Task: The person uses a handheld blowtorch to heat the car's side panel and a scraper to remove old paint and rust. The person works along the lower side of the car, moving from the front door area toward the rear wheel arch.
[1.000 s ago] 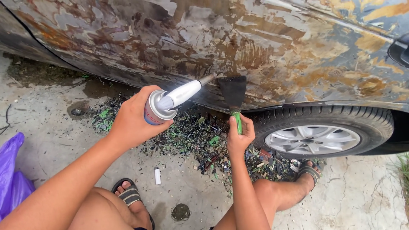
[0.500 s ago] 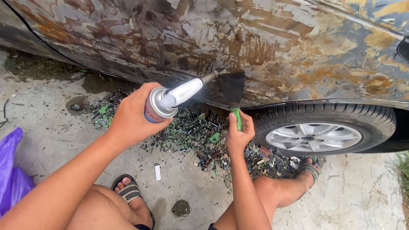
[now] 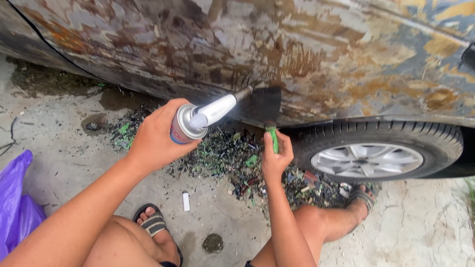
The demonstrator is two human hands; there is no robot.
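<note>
My left hand (image 3: 157, 137) grips a gas canister with a silver torch head (image 3: 208, 114), its nozzle aimed at the lower edge of a car body panel (image 3: 277, 44) whose paint is scorched and peeling. My right hand (image 3: 275, 159) holds a scraper by its green handle (image 3: 273, 139). The scraper's wide dark blade (image 3: 262, 104) lies against the panel just right of the nozzle tip, above the rear wheel arch. Both forearms reach forward from my bent knees.
A heap of scraped paint flakes (image 3: 232, 158) lies on the concrete under the panel. The car's tyre and alloy wheel (image 3: 368, 159) are at right, a white lighter (image 3: 186, 200) lies between my sandalled feet, and a purple plastic bag (image 3: 17, 205) sits at the left edge.
The scraper has slid a little upward along the panel, with the blade now higher beside the nozzle. The torch stays pointed at the same spot.
</note>
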